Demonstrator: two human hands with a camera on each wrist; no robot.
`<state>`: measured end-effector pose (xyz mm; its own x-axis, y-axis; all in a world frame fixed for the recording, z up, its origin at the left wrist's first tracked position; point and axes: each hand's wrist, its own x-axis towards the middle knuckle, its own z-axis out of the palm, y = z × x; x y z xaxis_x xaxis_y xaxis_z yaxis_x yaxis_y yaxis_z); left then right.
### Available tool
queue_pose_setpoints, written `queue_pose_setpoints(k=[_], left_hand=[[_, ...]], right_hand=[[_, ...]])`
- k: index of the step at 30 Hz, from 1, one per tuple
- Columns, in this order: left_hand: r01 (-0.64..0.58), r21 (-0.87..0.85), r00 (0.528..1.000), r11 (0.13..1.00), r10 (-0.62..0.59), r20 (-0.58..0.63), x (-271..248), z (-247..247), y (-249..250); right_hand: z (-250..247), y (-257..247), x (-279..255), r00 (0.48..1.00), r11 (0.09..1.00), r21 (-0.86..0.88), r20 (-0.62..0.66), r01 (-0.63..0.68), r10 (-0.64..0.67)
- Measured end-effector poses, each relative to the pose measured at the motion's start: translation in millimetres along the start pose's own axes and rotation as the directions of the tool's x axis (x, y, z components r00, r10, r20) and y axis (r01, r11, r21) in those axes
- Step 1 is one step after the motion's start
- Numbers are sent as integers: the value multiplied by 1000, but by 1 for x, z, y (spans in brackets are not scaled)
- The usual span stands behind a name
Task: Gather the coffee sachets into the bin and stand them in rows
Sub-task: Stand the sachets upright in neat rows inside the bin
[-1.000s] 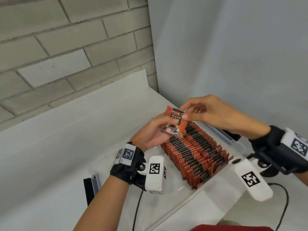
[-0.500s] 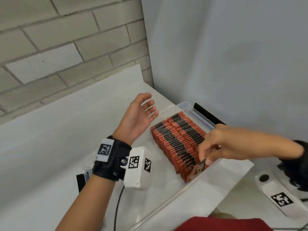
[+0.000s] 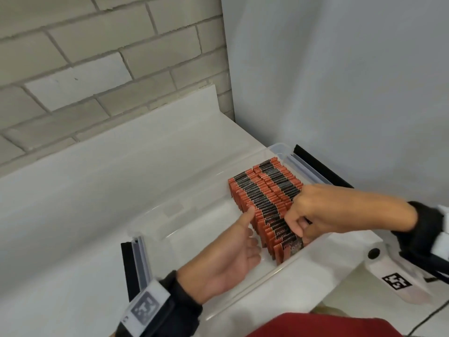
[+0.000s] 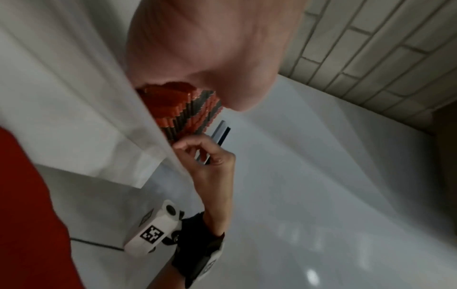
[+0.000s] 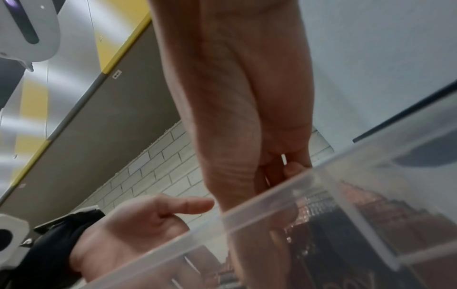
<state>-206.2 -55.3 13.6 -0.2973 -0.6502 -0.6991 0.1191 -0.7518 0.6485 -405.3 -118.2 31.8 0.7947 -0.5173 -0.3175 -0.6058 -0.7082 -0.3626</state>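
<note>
Change: your left hand has dropped from above the counter into the bin since half a second ago.
Sachets: the coffee sachets stand on edge in tight rows against the bin's right end.
Right grip: your right hand curls over the near end of the rows, fingertips pinching what looks like the front sachet; blur hides the exact contact.
Left grip: palm up, fingers spread and relaxed, thumb touching the left face of the rows.
Arms: your right forearm reaches in from the right, your left from below.
Bin place: on the white counter, in the wall corner.
</note>
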Motion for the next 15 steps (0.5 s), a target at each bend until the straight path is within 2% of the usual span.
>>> queue_pose_setpoints(k=[2,4,6,8,9,13,15], left_hand=[[7,-21,997,1000,-5,83,5,6,-3],[18,-67,994,998,-11,105,8,6,-4],[15,-92,995,996,-6,104,10,4,-3],[16,-110,996,994,-6,94,10,5,-3],[29,-106,995,994,-18,100,9,7,-4],[42,-38,997,998,-40,66,7,10,-5],[50,-10,997,999,-49,59,6,5,-4]], right_hand=[[-2,2,1,1000,999,37,18,1,-1],[-7,5,-1,1000,992,128,10,-14,12],[-12,6,-5,996,988,156,-91,-6,21],[-11,3,-7,983,998,65,-182,14,-2],[-8,0,-8,984,999,29,-174,25,-20],[9,-9,-11,999,1000,24,31,18,-19],[5,-7,-21,1000,996,84,-25,-12,14]])
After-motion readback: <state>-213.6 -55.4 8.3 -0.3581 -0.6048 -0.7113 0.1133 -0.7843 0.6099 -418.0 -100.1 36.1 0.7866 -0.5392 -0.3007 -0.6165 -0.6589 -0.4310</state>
